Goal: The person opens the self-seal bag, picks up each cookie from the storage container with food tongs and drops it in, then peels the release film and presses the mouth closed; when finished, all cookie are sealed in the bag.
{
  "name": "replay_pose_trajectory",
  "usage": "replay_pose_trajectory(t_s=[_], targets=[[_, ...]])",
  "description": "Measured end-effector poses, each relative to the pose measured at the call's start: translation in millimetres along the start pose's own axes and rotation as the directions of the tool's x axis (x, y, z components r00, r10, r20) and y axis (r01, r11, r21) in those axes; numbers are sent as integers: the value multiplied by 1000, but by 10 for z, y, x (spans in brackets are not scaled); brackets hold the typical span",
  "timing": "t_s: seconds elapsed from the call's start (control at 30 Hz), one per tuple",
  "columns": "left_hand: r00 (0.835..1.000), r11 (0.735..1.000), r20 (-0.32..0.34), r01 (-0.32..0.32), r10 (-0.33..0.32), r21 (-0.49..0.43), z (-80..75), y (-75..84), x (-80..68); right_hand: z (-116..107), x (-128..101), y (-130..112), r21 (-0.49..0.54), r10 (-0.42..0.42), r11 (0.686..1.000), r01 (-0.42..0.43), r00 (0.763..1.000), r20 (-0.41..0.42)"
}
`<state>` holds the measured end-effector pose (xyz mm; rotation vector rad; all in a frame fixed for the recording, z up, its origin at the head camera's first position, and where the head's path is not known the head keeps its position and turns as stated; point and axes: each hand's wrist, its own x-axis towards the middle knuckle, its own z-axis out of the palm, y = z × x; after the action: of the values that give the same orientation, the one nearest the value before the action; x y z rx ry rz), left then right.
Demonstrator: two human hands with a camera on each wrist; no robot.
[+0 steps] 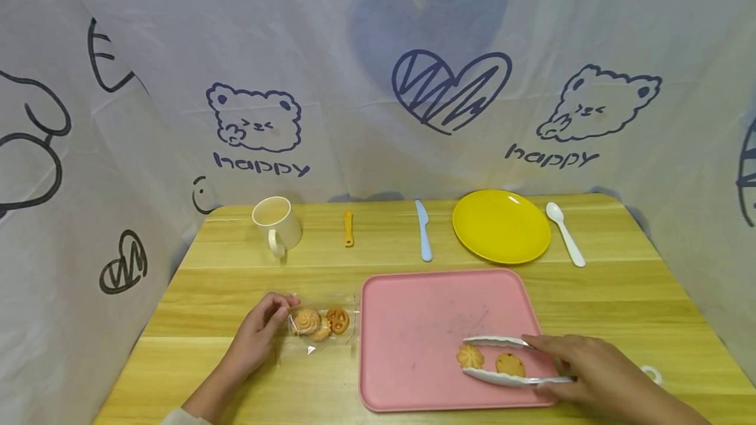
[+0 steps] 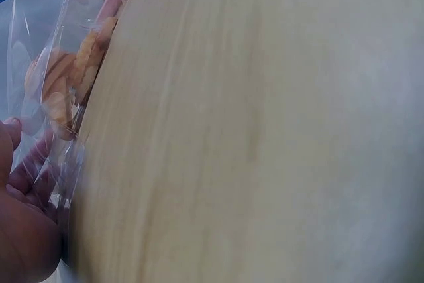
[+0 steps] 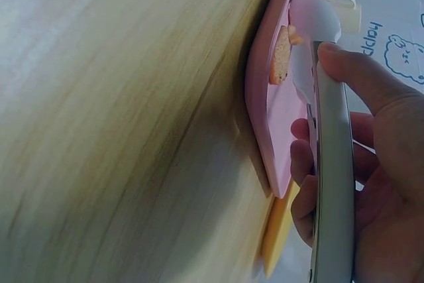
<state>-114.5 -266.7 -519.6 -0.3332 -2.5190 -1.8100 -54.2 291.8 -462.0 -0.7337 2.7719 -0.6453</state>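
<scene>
My left hand (image 1: 251, 336) pinches the left edge of a clear plastic bag (image 1: 350, 340) lying on the table. Inside it are a swirled cookie (image 1: 307, 321), a pretzel-shaped cookie (image 1: 338, 321) and another partly hidden beneath them. My right hand (image 1: 596, 369) grips white tongs (image 1: 502, 379), thumb on one arm and fingers on the other in the right wrist view. Their spread tips reach over the pink tray (image 1: 431, 320), one on each side of a flower-shaped cookie (image 1: 470, 357). Nearer the hand, a round cookie (image 1: 510, 365) with dark specks also lies between the arms.
Along the back of the wooden table (image 1: 207, 274) are a cream mug (image 1: 280, 225), a small yellow-orange handle-like piece (image 1: 348, 228), a blue knife (image 1: 423, 231), a yellow plate (image 1: 502, 227) and a white spoon (image 1: 567, 235). A white ring (image 1: 652, 374) shows beyond the right hand. Printed cloth (image 1: 354, 149) surrounds the table.
</scene>
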Motion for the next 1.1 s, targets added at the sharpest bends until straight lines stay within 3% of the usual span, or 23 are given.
replay_pose_trajectory(t_s=[0.2, 0.53, 1.1], targets=[[1000, 1000, -1, -11, 11, 3, -1, -6, 2, -6, 21, 2, 28, 23, 999, -24, 999, 41], [1000, 1000, -1, -17, 17, 6, -2, 2, -2, -16, 103, -31, 31, -11, 999, 12, 1000, -8], [1000, 1000, -6, -7, 7, 18, -2, 6, -3, -30, 570, -150, -19, -199, 980, 198, 974, -103]])
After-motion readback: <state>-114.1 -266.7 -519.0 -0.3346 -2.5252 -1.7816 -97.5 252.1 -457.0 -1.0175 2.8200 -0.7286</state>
